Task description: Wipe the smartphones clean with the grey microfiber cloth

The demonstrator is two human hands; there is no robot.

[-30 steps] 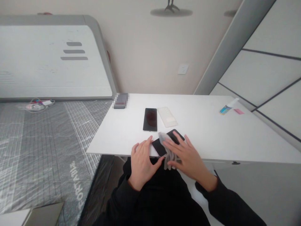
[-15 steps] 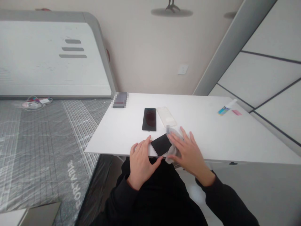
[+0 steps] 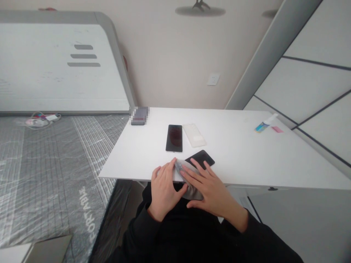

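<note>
A dark smartphone (image 3: pixel 202 156) lies slanted at the white table's front edge, its far right end showing. My left hand (image 3: pixel 166 186) steadies the phone's near left end between fingertips and thumb. My right hand (image 3: pixel 210 188) presses a grey cloth (image 3: pixel 192 191) onto the screen, fingers spread over it. The cloth covers the phone's left half and hangs past the table edge. Behind them a second dark phone (image 3: pixel 174 138) lies screen up, beside a clear phone case (image 3: pixel 194 135).
On the white table (image 3: pixel 246 157), a partly blurred dark box (image 3: pixel 139 116) stands at the back left corner. At the right are a small blue-and-white bottle (image 3: pixel 264 125) and a pink slip (image 3: pixel 277 129). A tangle of cables (image 3: pixel 42 118) lies on the plastic-covered surface at left.
My right hand has slid the cloth leftward along the phone, towards my left hand. The phone's right end now shows and its left end is covered. My left hand stays put.
</note>
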